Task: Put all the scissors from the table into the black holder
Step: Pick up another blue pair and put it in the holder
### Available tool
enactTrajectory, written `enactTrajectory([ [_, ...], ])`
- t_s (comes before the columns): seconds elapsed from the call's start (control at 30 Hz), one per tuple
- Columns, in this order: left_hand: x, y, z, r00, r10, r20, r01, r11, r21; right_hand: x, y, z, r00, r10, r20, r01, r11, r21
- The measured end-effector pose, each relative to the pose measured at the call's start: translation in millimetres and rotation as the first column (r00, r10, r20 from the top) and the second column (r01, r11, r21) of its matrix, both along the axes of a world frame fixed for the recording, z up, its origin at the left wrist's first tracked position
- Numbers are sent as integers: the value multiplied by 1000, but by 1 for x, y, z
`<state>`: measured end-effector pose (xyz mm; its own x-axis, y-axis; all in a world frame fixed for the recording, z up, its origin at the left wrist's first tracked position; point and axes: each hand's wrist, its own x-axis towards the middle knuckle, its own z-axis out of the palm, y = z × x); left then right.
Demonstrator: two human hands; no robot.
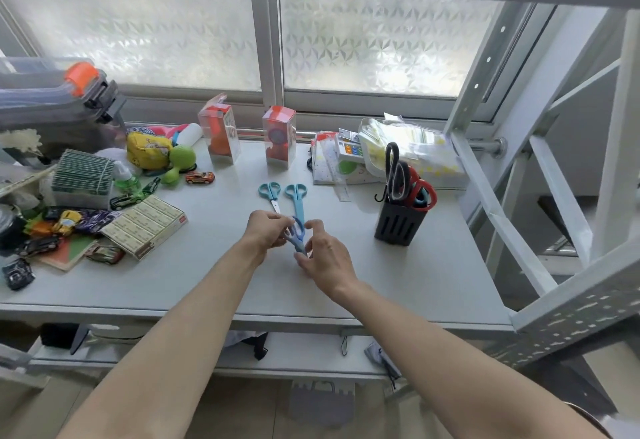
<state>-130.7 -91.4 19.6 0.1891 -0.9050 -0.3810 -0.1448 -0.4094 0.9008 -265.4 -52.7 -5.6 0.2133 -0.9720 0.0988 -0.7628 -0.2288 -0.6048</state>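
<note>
A pair of blue-handled scissors (297, 233) sits between my two hands at the table's middle. My left hand (268, 230) pinches its handles. My right hand (323, 255) touches its lower end with the fingertips. Behind them, two teal-handled scissors lie flat: the left pair (270, 192) and the right pair (297, 198). The black holder (398, 222) stands to the right, with black-handled scissors (393, 172) and red-handled scissors (424, 192) upright in it.
Toy cars, a box (147, 225) and clutter fill the table's left side. Two clear toy boxes (280, 137) stand at the back, with packets (408, 147) behind the holder. A metal shelf frame (502, 210) rises on the right.
</note>
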Motion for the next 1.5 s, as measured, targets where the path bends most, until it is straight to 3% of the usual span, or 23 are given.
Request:
enactTrajectory([
  [0.47,-69,15,50,922,-376,88,386,903,-186,-73,24,24,949,-149,277,209,957,-201],
  [0.67,-109,8,45,920,-358,156,388,885,-257,-130,46,37,891,-193,411,360,851,-382],
  [0.87,-136,-8,43,867,-453,208,493,843,-216,-181,13,71,772,-302,560,575,706,-413],
  [1.0,-145,-18,47,836,-497,233,538,826,-169,-189,-19,92,783,-323,532,569,716,-403],
  [1.1,-149,-22,48,831,-513,215,547,824,-149,-184,-36,97,827,-267,494,489,776,-399],
  [1.33,-150,-23,48,852,-495,170,521,834,-181,-175,-52,84,911,-304,280,384,872,-304],
  [1.5,-149,-23,47,857,-492,157,515,835,-194,-175,-43,84,913,-298,278,361,908,-213],
])
